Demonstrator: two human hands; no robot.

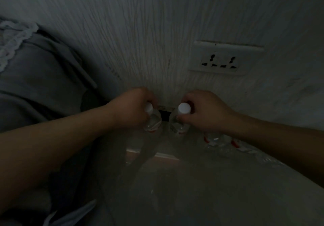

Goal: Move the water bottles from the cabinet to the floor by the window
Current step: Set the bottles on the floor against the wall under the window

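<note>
The scene is dim. My left hand [133,108] grips the neck of a clear water bottle [153,121] with a white cap and a red-and-white label. My right hand [203,111] grips the neck of a second water bottle [178,126] with a white cap [184,108]. Both bottles stand upright, side by side, close to the textured white wall [157,41]. More clear bottles with red labels [215,140] lie or stand to the right, partly hidden under my right forearm.
A white double wall socket [226,58] sits on the wall above right of my hands. Grey curtain fabric [35,78] hangs on the left. A skirting board [164,154] meets the brownish floor [175,190] below the bottles.
</note>
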